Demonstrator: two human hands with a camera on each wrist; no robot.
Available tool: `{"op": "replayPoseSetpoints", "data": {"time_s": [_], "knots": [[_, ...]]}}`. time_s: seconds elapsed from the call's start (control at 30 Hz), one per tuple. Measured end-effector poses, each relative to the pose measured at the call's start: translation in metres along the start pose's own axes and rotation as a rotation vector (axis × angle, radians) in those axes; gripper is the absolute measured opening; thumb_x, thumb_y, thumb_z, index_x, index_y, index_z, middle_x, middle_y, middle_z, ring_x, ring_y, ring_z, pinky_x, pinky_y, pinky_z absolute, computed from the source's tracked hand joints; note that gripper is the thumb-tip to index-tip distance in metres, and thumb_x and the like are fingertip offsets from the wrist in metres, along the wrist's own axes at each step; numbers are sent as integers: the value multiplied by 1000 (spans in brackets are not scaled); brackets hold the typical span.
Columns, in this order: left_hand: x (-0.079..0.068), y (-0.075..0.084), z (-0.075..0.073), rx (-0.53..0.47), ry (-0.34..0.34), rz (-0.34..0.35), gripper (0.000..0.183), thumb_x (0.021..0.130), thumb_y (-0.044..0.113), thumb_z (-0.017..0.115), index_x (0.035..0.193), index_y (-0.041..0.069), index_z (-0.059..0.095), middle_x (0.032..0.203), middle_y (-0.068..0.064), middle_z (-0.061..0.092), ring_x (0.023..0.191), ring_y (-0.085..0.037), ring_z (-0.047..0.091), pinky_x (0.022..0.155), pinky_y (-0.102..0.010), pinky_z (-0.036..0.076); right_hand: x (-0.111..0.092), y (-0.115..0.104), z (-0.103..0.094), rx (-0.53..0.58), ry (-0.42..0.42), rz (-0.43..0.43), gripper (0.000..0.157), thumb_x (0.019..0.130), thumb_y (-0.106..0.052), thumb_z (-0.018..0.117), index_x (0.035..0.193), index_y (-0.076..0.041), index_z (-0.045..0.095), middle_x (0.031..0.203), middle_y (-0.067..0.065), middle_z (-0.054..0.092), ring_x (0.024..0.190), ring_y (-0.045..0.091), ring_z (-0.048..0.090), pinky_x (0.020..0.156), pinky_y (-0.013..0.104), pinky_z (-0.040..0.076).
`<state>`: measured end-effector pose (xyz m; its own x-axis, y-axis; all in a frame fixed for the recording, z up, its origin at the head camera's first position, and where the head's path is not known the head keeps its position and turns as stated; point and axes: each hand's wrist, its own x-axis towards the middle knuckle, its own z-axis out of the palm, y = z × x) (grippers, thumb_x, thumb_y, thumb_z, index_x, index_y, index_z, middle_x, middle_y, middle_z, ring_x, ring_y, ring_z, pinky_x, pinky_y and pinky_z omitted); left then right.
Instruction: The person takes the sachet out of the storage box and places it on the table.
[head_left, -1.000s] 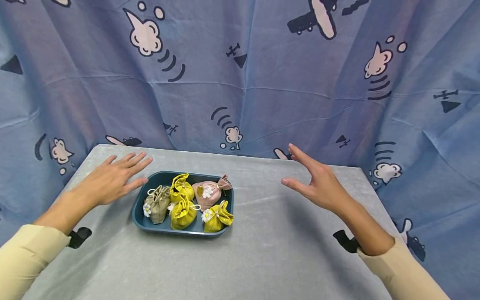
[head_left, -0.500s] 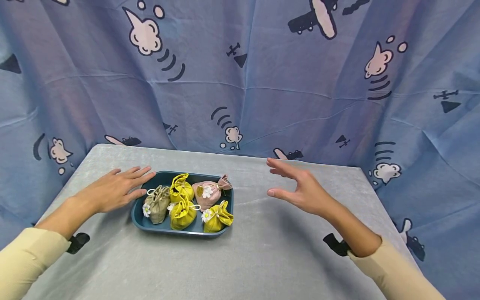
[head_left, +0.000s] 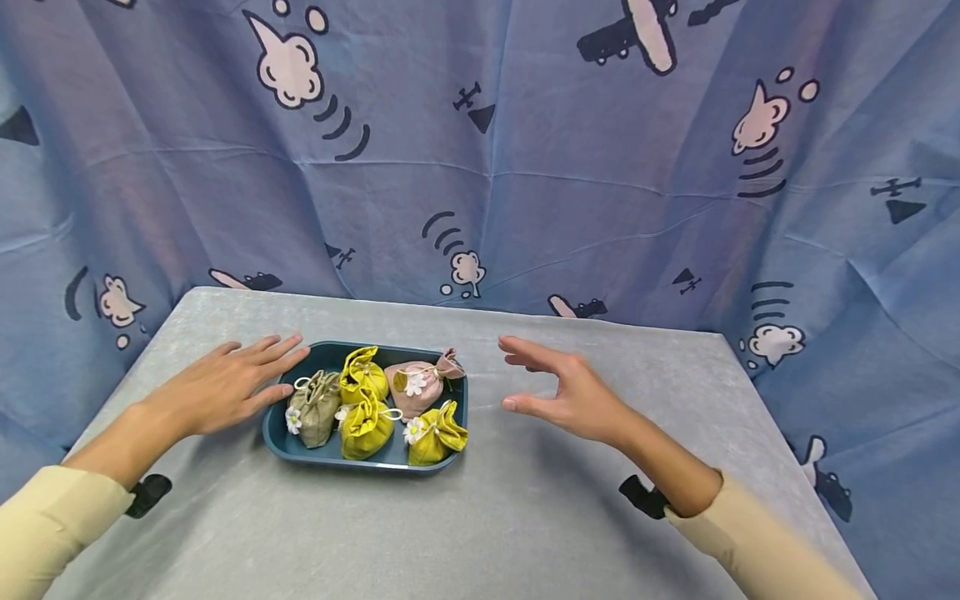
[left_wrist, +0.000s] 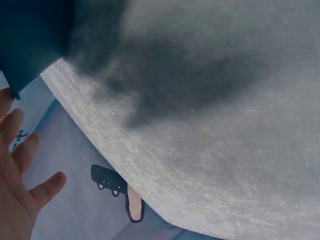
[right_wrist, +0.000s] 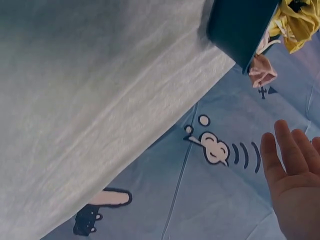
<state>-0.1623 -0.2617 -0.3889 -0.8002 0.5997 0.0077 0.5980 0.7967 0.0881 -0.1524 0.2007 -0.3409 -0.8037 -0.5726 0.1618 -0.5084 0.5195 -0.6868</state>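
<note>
A dark teal tray holds several small drawstring pouches. At its left is a sage-green pouch with a white flower. Two yellow pouches stand mid-tray, the nearer yellow pouch in front of the other. A pink pouch lies at the back right, its gathered neck reaching past the rim, and another yellow pouch is at the front right. My left hand is spread with straight fingers, fingertips at the tray's left rim. To the tray's right, my right hand hovers, thumb apart from its fingers, holding nothing.
The table has a light grey cloth top. Behind it and at both sides hangs a blue curtain with cloud and plane prints. Each wrist wears a black camera, such as the left-wrist camera.
My right hand has moved left, nearer to the tray. My left hand has come slightly down to the tray's left rim. The tray and pouches have stayed in place.
</note>
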Motion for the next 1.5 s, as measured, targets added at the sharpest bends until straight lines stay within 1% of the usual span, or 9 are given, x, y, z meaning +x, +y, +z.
{"op": "replayPoseSetpoints", "data": {"time_s": [0.2,0.37,0.5,0.67,0.8,0.97,1.17,1.33,1.5], "knots": [[-4,0,4,19,24,19,58,105,43,47,155,15,38,160,-8,34,142,-37,37,104,-65,33,6,1,13,48,-47,-14,74,86,-32,80,151,-21,46,148,-3,51,128,17,55,104,46,44],[-6,0,5,22,46,44,55,106,40,46,154,15,41,159,-6,35,140,-37,40,102,-64,35,9,2,24,76,-84,-54,76,84,-28,82,150,-17,46,149,-3,50,128,17,56,105,41,44],[-7,1,6,22,55,48,54,106,39,46,153,14,42,159,-5,36,140,-36,40,101,-63,36,11,2,32,98,-123,-74,78,83,-26,83,150,-13,46,149,0,50,128,19,56,105,43,44],[-8,0,7,27,55,52,53,106,38,46,153,14,42,158,-5,37,140,-36,40,101,-62,36,14,2,40,98,-174,-72,81,81,-27,84,151,-12,45,151,1,48,128,19,56,105,44,44],[-7,0,9,17,57,58,53,106,38,46,153,14,41,158,-6,39,140,-36,40,101,-63,35,16,2,46,102,-185,-77,81,80,-24,85,150,-11,47,148,3,51,128,18,55,106,43,43],[-7,-1,12,-10,63,58,53,106,37,46,154,14,41,158,-7,38,140,-37,40,101,-63,36,19,2,52,158,-212,-73,82,78,-23,86,148,-7,47,142,9,57,130,15,54,109,42,40],[-8,-2,14,-30,66,49,53,106,37,45,154,14,40,158,-7,37,140,-37,40,101,-63,35,21,1,60,186,-235,-70,84,75,-20,88,148,-6,48,143,8,56,131,13,52,110,39,38],[-7,-2,15,-43,67,52,53,106,36,45,154,14,39,159,-7,36,140,-37,40,101,-61,35,21,0,64,186,-230,-67,78,79,-16,86,147,-6,49,143,8,56,129,17,55,107,37,42],[-7,-1,14,-45,69,52,53,107,36,45,154,13,40,159,-6,37,141,-37,39,101,-61,35,22,1,67,177,-203,-67,63,84,-14,82,141,-5,56,139,10,60,125,21,59,104,35,45]]}}
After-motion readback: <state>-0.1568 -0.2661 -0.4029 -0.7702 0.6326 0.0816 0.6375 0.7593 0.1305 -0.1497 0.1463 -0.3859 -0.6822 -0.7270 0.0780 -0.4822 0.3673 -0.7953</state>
